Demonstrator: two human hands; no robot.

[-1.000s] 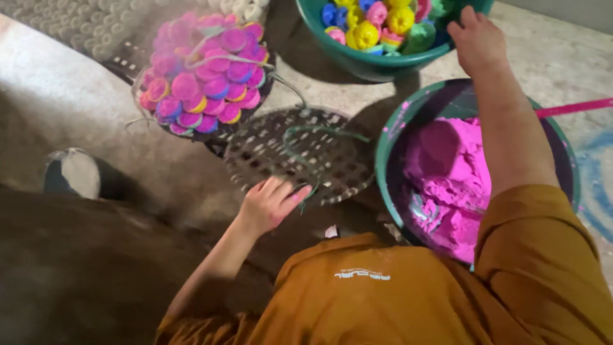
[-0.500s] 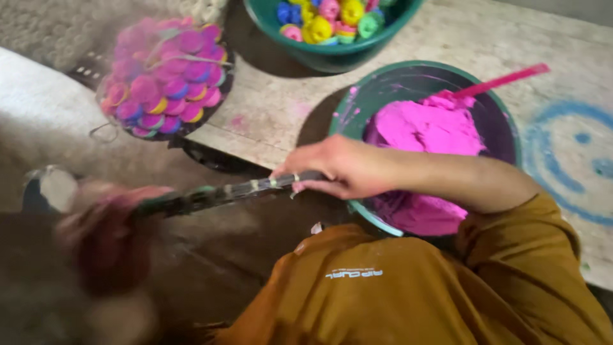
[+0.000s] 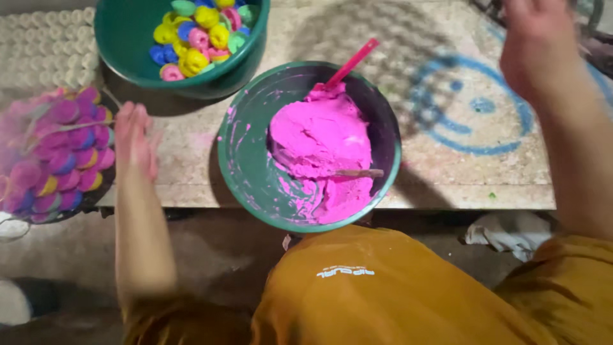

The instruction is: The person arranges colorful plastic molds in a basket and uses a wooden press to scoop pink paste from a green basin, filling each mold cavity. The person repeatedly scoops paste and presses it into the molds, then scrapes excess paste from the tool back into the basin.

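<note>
My left hand (image 3: 135, 137) lies flat and open on the table edge, right beside a heap of pink and purple round pieces (image 3: 57, 153) on a wire tray. My right hand (image 3: 536, 45) is raised at the upper right, blurred, with its fingertips cut off by the frame; whether it grips anything cannot be told. Between my arms stands a green bowl (image 3: 242, 166) full of bright pink paste (image 3: 325, 147). A pink spoon (image 3: 351, 64) is stuck in the paste, and a thin stick (image 3: 357, 172) lies on it.
A second green bowl (image 3: 121, 38) with yellow, blue and pink round pieces stands at the back. Rows of white pieces (image 3: 45, 38) fill the top left. A blue painted face (image 3: 472, 108) marks the table. A white cloth (image 3: 511, 233) lies on the floor.
My right hand left the wire grate it gripped in front of the bowl and swung up to the right. My left hand rose from below to the table beside the pink heap.
</note>
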